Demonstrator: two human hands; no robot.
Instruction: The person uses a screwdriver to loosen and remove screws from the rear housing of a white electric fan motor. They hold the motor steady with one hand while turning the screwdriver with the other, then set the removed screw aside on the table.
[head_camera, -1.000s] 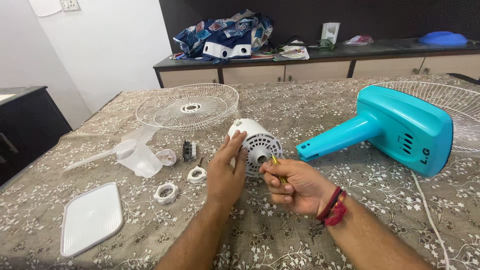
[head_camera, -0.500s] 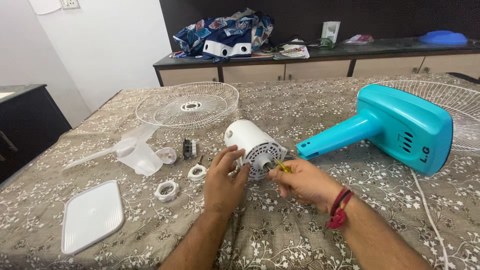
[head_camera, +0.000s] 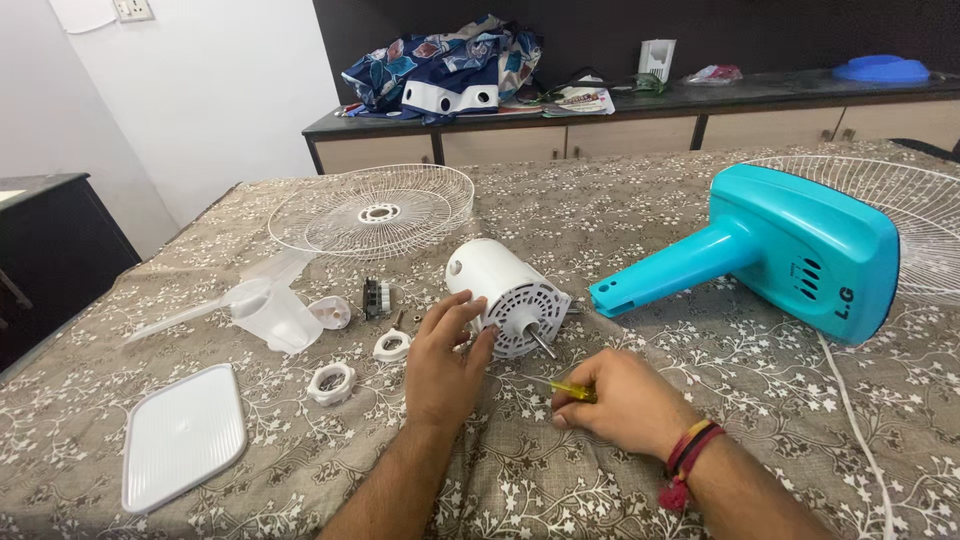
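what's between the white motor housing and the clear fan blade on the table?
Head view: a small dark metal part, a white oval cap and a white ring nut lie between the white cylindrical motor housing and the clear plastic fan blade.

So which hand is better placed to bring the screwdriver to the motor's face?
Probably the right hand: it already grips the yellow-handled screwdriver, lying just below the shaft end of the white fan motor. The left hand is occupied, its fingers resting against the motor's face.
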